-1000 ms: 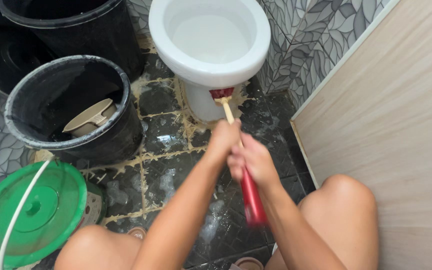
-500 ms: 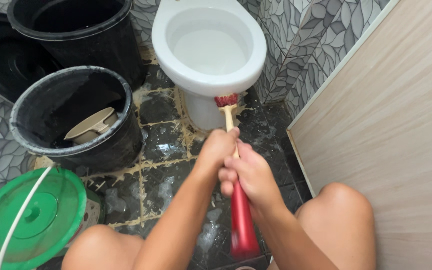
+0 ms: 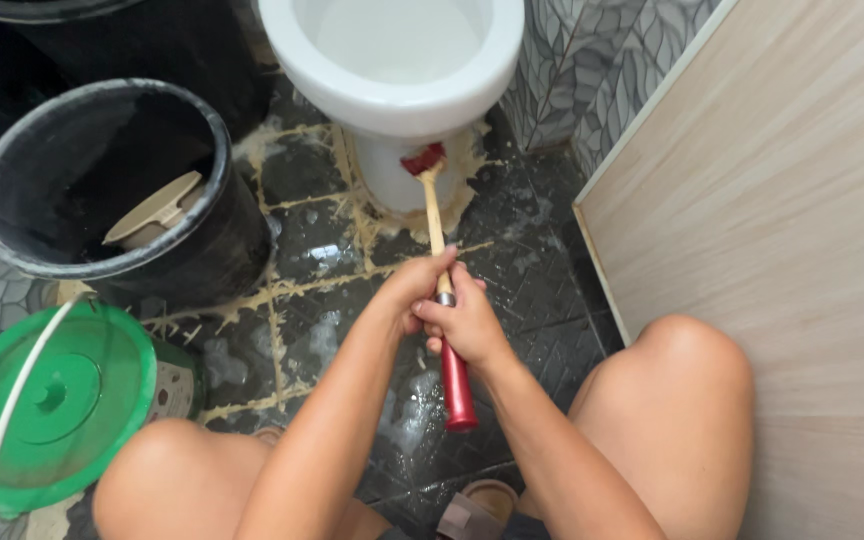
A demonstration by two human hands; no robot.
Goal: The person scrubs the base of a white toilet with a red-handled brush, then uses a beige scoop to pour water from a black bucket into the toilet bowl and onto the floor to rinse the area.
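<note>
Both hands grip one long-handled brush (image 3: 434, 225) with a cream shaft and a red grip end. My left hand (image 3: 409, 290) is wrapped round the shaft, and my right hand (image 3: 468, 322) holds it just behind, above the red grip. The brush's red bristle head (image 3: 421, 158) presses against the white pedestal of the toilet (image 3: 392, 60), just under the bowl's rim. The dark floor tiles (image 3: 322, 300) around the base are wet and soapy, with pale yellowish grout lines.
A black bucket (image 3: 212, 240) holding a beige scoop (image 3: 152, 210) stands at left, another black tub behind it. A green-lidded pail (image 3: 52, 395) with a white handle sits at lower left. A light wood-look wall panel (image 3: 802, 230) closes the right side. My bare knees frame the bottom.
The view has shifted so the toilet sits higher in the frame. The brush head has slid left and up along the pedestal, and my hands now sit lower on the shaft.
</note>
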